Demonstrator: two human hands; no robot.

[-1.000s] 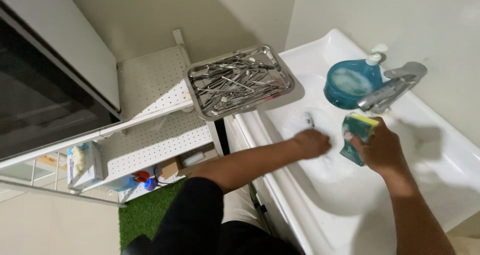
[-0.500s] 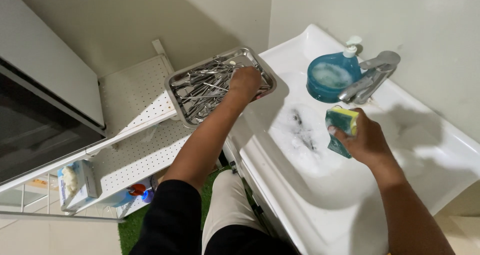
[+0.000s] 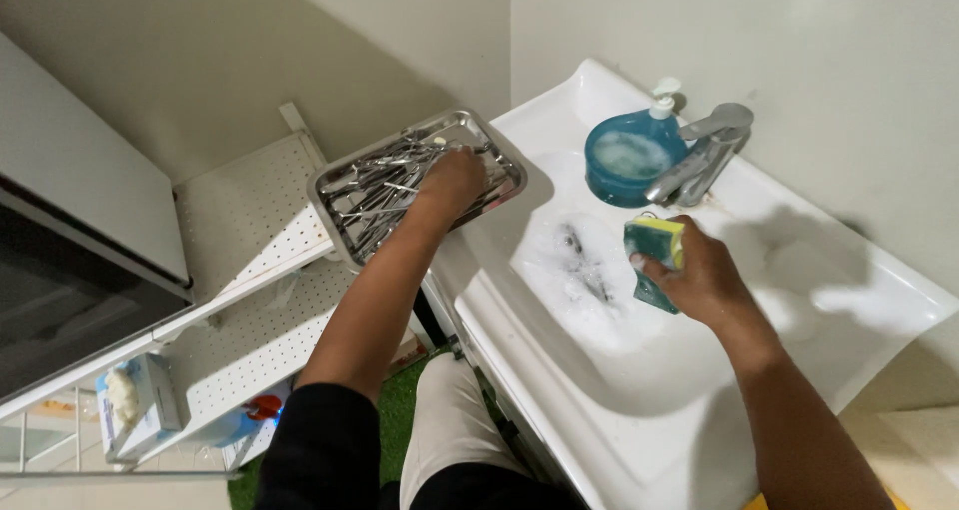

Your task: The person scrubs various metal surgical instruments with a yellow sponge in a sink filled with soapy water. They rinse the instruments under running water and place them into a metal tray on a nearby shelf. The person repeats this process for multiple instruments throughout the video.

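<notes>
White sink (image 3: pixel 799 270), foamy white water in its basin. Yellow-and-green sponge (image 3: pixel 654 255) in the right hand (image 3: pixel 699 280). Round blue soap dispenser (image 3: pixel 624 160) with white pump at the sink's back edge, beside a silver tap (image 3: pixel 704 155). Shiny steel tray (image 3: pixel 340 185) of silver instruments (image 3: pixel 375 195) under the left hand (image 3: pixel 450 180). White perforated shelf (image 3: pixel 255 220), dotted with small holes. Black sleeve (image 3: pixel 320 450); green floor mat (image 3: pixel 400 400).
</notes>
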